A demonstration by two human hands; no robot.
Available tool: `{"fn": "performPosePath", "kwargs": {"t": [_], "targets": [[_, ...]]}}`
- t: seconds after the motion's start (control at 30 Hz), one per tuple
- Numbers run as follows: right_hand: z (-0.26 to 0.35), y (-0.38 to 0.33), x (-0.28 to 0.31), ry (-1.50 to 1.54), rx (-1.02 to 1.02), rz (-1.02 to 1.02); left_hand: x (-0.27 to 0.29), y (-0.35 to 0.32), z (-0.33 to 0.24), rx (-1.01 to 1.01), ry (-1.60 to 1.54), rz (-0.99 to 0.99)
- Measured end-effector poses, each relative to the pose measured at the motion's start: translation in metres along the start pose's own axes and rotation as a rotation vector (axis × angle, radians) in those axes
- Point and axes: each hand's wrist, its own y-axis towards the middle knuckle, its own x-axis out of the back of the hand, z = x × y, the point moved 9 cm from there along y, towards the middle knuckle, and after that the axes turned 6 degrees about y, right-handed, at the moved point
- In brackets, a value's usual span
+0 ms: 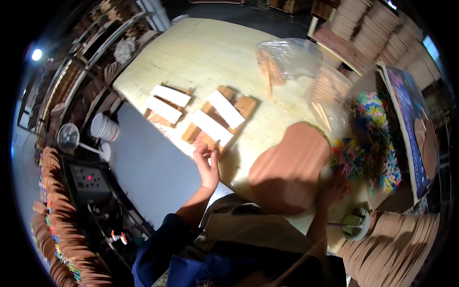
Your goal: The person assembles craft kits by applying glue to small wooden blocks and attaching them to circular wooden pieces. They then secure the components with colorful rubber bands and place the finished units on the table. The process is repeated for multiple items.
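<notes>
Left hand [207,165] touches wooden block [213,125] just beyond it.

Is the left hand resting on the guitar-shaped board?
No, the left hand is at the wooden block stack, apart from the guitar-shaped board.

Bench [210,48], upper centre: pale yellow w/ faint grid. Guitar-shaped board [289,167], mid-right: reddish brown. Strips [217,117] on tan blocks: white. Clip pile [377,143], right: multicoloured. Sleeve [153,248], lower left: dark blue.

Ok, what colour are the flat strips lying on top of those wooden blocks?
White strips, two per set of brown wooden blocks, clearest in the head view.
</notes>
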Motion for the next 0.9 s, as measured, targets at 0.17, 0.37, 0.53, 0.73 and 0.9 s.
{"fn": "performPosePath", "kwargs": {"t": [0.17, 0.37, 0.53, 0.73, 0.9], "targets": [[-0.011, -0.002, -0.004, -0.237, -0.064, -0.05, -0.002, 0.034, 0.087, 0.694, -0.401, -0.028], [-0.022, -0.001, -0.007, 0.079, -0.063, -0.104, -0.033, 0.039, 0.111, 0.936, -0.706, -0.034], [-0.023, 0.001, -0.002, 0.19, -0.088, -0.142, -0.05, 0.046, 0.119, 1.039, -1.083, -0.003], [-0.022, -0.002, -0.006, 0.216, -0.078, -0.154, -0.038, 0.048, 0.132, 0.982, -0.977, -0.018], [-0.043, -0.009, 0.001, 0.012, -0.294, -0.047, -0.023, 0.059, 0.093, 0.631, -0.77, -0.197]]}}
